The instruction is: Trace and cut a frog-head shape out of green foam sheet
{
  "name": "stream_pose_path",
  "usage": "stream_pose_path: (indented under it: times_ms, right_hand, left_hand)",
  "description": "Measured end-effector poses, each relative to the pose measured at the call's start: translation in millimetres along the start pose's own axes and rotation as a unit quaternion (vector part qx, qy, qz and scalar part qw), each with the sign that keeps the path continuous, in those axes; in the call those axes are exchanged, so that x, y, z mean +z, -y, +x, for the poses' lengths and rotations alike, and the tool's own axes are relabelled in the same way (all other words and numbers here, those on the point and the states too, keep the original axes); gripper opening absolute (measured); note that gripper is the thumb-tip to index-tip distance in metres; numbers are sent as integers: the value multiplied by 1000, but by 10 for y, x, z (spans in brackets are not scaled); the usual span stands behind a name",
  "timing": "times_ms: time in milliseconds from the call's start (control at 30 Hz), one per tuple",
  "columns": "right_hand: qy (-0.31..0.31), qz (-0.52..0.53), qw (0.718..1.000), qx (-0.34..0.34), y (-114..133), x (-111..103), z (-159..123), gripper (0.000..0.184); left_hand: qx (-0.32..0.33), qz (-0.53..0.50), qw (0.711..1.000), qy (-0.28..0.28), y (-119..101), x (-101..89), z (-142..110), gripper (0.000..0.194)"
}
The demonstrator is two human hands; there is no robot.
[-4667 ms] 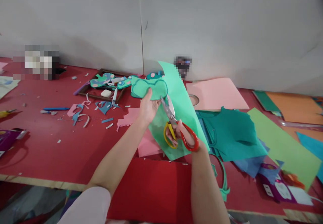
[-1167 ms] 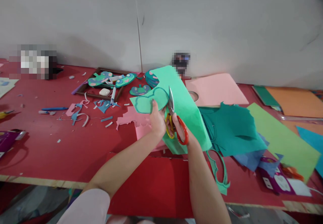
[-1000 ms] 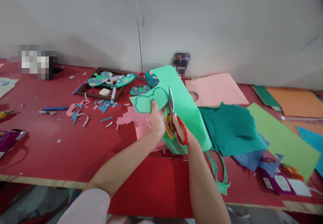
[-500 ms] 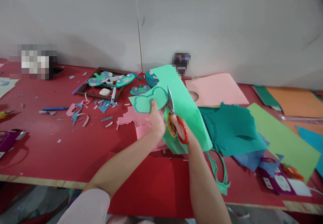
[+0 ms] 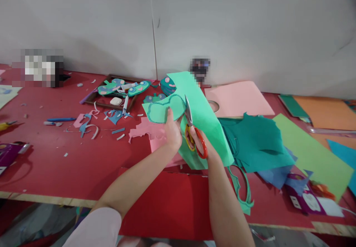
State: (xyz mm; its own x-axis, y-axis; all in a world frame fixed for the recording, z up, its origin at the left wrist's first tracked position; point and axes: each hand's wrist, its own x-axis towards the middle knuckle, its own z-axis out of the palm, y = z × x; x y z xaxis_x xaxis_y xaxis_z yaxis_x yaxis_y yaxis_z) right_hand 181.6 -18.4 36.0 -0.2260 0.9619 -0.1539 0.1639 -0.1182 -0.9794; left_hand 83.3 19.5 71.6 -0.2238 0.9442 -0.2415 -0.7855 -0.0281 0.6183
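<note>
A large light-green sheet [image 5: 207,128], of paper or felt, is held up above the red table. On its left part a mask-like shape with two rounded lobes [image 5: 161,110] is outlined in darker marker. My left hand [image 5: 174,130] pinches this part, thumb on top and fingers underneath. My right hand [image 5: 199,139] grips scissors [image 5: 188,111] with one yellow and one red handle loop. Their blades point away from me, at the right edge of the outlined shape. Part of the sheet hangs below and behind the scissors.
Finished-looking green masks [image 5: 139,88] lie by a brown frame [image 5: 108,106] at the back. Pink scraps [image 5: 147,130] and blue scraps [image 5: 114,116] are scattered leftward. Dark-green sheets [image 5: 258,143], a tape roll [image 5: 213,106] and a purple glue gun [image 5: 304,198] lie rightward. A wall stands behind.
The outlined part of the sheet has tilted slightly, with its left side shifting a little right. Both hands keep their hold, and the scissors stay almost in place.
</note>
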Motion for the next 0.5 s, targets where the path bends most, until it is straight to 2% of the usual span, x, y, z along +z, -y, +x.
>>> stream_pose_path:
  times_ms: [267, 400, 500]
  right_hand:
    - [10, 14, 1000, -9, 11, -2, 14, 48]
    - [3, 1, 1000, -16, 22, -4, 13, 49]
    - [-8, -9, 1000, -23, 34, -1, 8, 49]
  left_hand:
    - [67, 75, 995, -1, 94, -69, 48, 32]
    - [52, 84, 995, -19, 60, -49, 40, 34]
    - [5, 68, 997, -44, 10, -22, 21, 38]
